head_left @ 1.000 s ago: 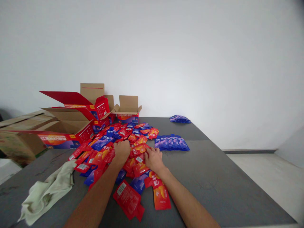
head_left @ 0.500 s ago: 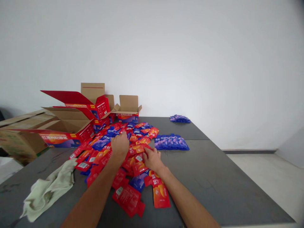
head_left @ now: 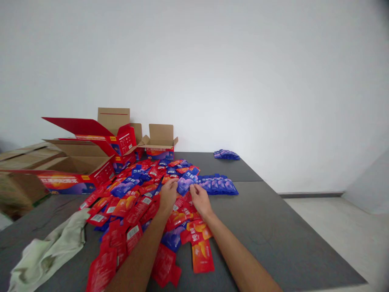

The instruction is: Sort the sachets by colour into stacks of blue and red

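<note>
A blue pouch [head_left: 186, 182] with white lettering is held up between my two hands, above the pile. My left hand [head_left: 169, 196] pinches its lower left edge. On its lower right corner, the thumb and fingers of my right hand [head_left: 200, 199] are closed. Below and around both hands spreads a loose pile of red pouches [head_left: 138, 211] and blue ones, lying at many angles. Just right of the held pouch, a row of overlapping blue pouches [head_left: 220, 185] lies on the dark table.
Open red cartons [head_left: 105, 172] stand at the left and back, with a smaller open box [head_left: 160, 152] behind the pile. Brown cartons [head_left: 18, 182] sit at far left. A pale cloth [head_left: 51, 251] lies front left. Another blue stack [head_left: 226, 154] rests at the back of the table [head_left: 273, 243].
My left hand has come right from the pile, and a blue pouch is now between both hands. My right hand has left the red pouches. The view has shifted slightly.
</note>
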Action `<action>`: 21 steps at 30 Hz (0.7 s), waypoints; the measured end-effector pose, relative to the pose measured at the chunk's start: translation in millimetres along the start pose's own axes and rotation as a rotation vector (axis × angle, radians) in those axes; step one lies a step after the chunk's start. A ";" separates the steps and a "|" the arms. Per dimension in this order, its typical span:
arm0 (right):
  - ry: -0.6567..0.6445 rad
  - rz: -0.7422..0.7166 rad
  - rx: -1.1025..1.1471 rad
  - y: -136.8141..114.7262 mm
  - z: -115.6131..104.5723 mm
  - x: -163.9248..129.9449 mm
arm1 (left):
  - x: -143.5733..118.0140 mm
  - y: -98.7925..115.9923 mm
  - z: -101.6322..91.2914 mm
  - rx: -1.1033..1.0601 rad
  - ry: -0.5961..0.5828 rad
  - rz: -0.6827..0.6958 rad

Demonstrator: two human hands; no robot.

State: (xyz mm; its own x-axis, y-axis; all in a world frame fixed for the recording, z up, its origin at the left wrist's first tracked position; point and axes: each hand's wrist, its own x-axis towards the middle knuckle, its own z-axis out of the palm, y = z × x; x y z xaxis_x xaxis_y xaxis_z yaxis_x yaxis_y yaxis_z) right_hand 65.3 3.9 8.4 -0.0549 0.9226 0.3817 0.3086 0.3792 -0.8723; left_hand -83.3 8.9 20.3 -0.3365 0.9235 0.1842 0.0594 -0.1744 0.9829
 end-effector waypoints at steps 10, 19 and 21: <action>0.165 0.050 0.020 24.9 -4.8 0.3 | -15.4 -22.4 21.6 -0.119 -0.260 -0.203; 0.140 0.107 0.061 23.0 5.5 -9.7 | -12.4 -26.5 24.8 -0.221 -0.185 -0.208; 0.174 0.136 0.086 28.7 2.7 -7.9 | -12.6 -27.6 27.4 -0.182 -0.232 -0.203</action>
State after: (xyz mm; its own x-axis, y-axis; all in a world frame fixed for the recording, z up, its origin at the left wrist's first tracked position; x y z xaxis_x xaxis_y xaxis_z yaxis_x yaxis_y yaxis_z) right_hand 72.1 7.6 -20.5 0.1488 0.9423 0.2997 0.2199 0.2640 -0.9391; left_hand -54.9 11.4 -9.1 -0.1002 0.9950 0.0015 -0.1627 -0.0178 0.9865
